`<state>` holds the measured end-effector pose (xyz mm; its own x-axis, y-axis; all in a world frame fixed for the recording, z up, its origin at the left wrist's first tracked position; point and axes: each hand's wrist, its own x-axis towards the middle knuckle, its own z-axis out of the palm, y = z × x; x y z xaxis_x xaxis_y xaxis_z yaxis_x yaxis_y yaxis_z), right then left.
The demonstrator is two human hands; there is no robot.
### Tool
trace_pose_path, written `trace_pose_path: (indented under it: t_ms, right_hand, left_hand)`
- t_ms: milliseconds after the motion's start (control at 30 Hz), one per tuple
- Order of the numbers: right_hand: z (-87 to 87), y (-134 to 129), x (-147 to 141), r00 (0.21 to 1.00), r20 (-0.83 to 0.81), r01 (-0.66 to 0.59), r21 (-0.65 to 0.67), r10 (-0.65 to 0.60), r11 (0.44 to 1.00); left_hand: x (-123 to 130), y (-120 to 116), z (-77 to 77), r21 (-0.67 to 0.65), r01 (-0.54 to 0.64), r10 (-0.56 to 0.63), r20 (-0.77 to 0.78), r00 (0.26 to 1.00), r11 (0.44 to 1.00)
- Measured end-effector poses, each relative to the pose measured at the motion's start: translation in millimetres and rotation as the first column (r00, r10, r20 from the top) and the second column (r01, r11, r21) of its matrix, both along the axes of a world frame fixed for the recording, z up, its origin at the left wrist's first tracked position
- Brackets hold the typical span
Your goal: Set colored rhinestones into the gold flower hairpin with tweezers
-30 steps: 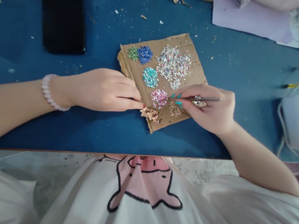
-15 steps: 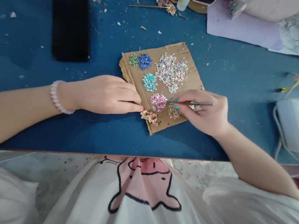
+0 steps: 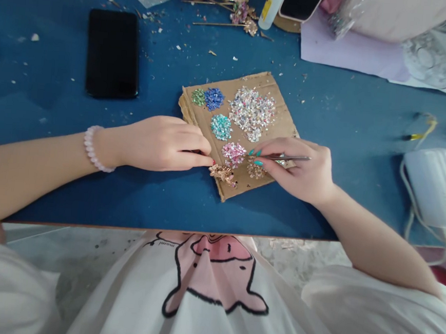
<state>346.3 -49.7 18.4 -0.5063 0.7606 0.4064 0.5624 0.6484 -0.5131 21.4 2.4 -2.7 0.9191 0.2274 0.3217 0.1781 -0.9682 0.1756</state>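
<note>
My left hand (image 3: 166,144) is closed, its thumb and fingertips pinching a gold flower-shaped ornament (image 3: 222,174) at the near left edge of a cardboard piece (image 3: 285,107). In my right hand (image 3: 303,168) I grip slim metal tweezers (image 3: 285,157), their tip at the right side of a pile of pink rhinestones (image 3: 233,154). Whether a stone is between the tips is too small to tell. Champagne-coloured stones (image 3: 257,169) lie partly under my right fingers. Further up the cardboard are turquoise (image 3: 221,127), blue (image 3: 214,99), green (image 3: 198,97) and larger clear stone piles (image 3: 251,110).
A black phone (image 3: 113,54) lies on the blue table (image 3: 158,203) at left. Gold hairpins (image 3: 241,11), a small bottle (image 3: 273,6) and a second phone (image 3: 301,2) are at the back. A white power adapter (image 3: 433,186) with cable stands at right.
The view has tilted slightly, so the table things appear a little lower. Both hands keep their grips, and the tweezer tip stays by the pink pile.
</note>
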Motion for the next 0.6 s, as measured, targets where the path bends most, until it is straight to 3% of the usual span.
trace_pose_path:
  t_ms: [200,333,467,533,600]
  right_hand:
    - [0.0,-0.1,0.0,1.0,0.018,0.02,0.004,-0.021,1.0]
    - [-1.7,0.6,-1.2,0.998,-0.054,-0.011,-0.005,0.011,1.0]
    - [-1.7,0.7,-1.9,0.997,-0.08,-0.027,-0.046,0.024,0.999]
    - [-0.9,0.8,-1.9,0.998,-0.066,-0.024,-0.059,0.02,0.998]
    - [-0.2,1.3,-1.8,0.998,-0.064,-0.029,-0.063,0.025,0.998]
  left_hand:
    - [-4.4,2.4,-2.1,-0.003,-0.008,0.008,-0.044,0.999,1.0]
    - [-4.9,1.4,0.7,0.055,-0.004,0.007,-0.046,0.999,0.998]
    - [2.2,-17.8,30.4,0.11,0.053,-0.066,0.122,0.99,0.993]
    - [8.0,-39.7,52.3,0.131,0.12,-0.142,0.176,0.974,0.984]
    - [12.6,-69.7,68.1,0.06,0.25,-0.256,0.164,0.953,0.967]
